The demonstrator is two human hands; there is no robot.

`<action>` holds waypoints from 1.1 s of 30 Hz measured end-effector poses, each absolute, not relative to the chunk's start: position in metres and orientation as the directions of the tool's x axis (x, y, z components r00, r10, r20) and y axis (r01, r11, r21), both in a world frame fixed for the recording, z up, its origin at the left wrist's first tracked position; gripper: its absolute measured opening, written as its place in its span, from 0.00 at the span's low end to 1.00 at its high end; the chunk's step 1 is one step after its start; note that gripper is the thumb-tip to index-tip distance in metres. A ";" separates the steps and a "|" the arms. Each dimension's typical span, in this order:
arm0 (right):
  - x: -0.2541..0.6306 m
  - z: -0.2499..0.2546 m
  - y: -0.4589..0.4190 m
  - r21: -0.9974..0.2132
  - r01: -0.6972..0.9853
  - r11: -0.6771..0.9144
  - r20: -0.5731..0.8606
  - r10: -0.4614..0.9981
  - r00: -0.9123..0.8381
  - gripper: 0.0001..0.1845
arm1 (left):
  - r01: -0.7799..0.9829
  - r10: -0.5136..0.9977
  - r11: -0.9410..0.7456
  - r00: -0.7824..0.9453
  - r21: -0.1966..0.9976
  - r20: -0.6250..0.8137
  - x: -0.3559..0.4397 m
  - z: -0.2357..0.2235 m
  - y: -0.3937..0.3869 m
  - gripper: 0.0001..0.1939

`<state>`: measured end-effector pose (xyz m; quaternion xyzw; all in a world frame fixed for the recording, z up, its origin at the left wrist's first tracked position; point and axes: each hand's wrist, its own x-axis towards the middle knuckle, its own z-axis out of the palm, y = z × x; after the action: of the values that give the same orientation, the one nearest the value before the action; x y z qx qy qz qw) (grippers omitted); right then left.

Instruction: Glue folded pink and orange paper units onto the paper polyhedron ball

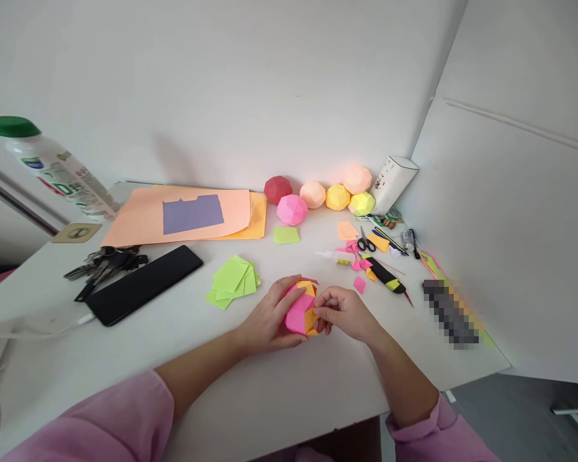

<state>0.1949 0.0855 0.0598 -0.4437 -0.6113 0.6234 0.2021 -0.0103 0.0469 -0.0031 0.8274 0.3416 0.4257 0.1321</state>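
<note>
A pink and orange folded paper ball [298, 314] is held just above the front middle of the white table. My left hand [272, 314] wraps round its left side, thumb below and fingers over the top. At the ball's right side, my right hand [344, 312] pinches an orange edge between thumb and fingertips. Some loose-looking flaps stick out on that side; my fingers hide part of them. Left of the hands lies a loose pile of lime green paper squares [234, 280]. A glue tube [337, 257] and pink paper scraps [359, 284] lie beyond the right hand.
Several finished paper balls [293, 210] line the wall. Scissors [365, 242] and a black-green cutter-like tool [385, 274] lie at right, near a white cylinder [394, 183]. At left are a black phone [144, 284], keys [106, 263], peach paper sheets [135, 218] and a bottle [62, 170].
</note>
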 end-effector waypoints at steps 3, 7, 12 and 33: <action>0.195 0.059 0.085 -0.943 0.288 -0.169 -0.303 0.795 -0.526 0.11 | 0.451 0.678 -0.732 0.404 0.511 0.614 -0.010 -0.004 0.047 0.41; 0.195 0.060 0.085 -0.944 0.282 -0.171 -0.301 0.796 -0.525 0.10 | 0.451 0.679 -0.730 0.402 0.513 0.614 -0.011 -0.004 0.047 0.41; 0.195 0.059 0.086 -0.946 0.275 -0.173 -0.299 0.796 -0.526 0.09 | 0.446 0.681 -0.730 0.409 0.518 0.608 -0.011 -0.003 0.047 0.41; 0.194 0.064 0.084 -0.972 0.201 -0.123 -0.211 0.832 -0.513 0.11 | 0.417 0.674 -0.738 0.423 0.531 0.605 -0.011 0.000 0.046 0.40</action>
<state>0.1936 0.0837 0.0642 -0.4225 -0.6112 0.6188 0.2551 -0.0109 0.0464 0.0005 0.8298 0.3287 0.4246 0.1518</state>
